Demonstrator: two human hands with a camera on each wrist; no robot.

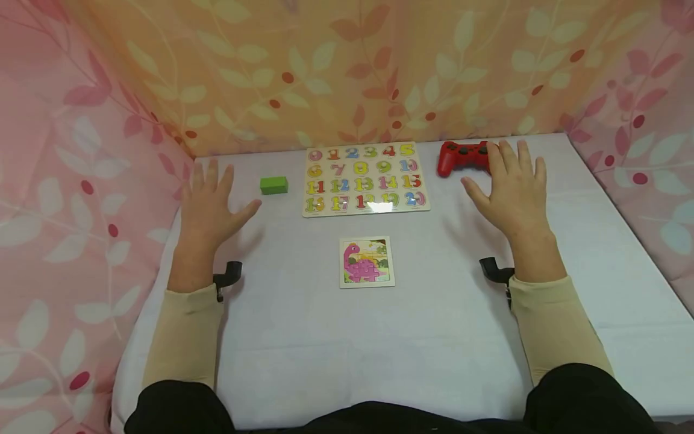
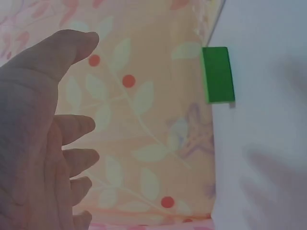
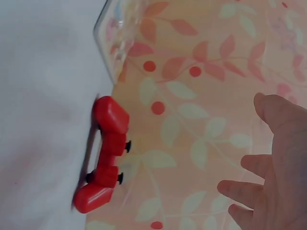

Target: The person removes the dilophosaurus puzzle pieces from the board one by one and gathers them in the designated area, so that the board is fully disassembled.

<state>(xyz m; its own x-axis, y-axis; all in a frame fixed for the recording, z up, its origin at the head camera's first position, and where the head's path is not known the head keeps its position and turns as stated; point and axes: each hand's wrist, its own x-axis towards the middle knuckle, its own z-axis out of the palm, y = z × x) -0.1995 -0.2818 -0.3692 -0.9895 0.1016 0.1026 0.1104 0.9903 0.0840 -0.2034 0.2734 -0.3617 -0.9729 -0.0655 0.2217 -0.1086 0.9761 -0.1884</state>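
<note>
My left hand (image 1: 207,211) is held above the table at the left, fingers spread and holding nothing. To its right lies a green block (image 1: 273,185), which also shows in the left wrist view as a green block (image 2: 218,74), apart from the hand (image 2: 38,139). On the right, my right hand (image 1: 517,196) hovers with spread, empty fingers. In the head view its fingertips partly cover the red game controller (image 1: 461,158); the right wrist view shows the controller (image 3: 108,153) apart from the hand (image 3: 278,163).
A number puzzle board (image 1: 374,178) lies at the back middle of the white-covered table (image 1: 303,343). Nearer the front is a small dinosaur puzzle (image 1: 367,263) in a pale frame. Patterned curtains (image 1: 336,72) stand at the back and both sides.
</note>
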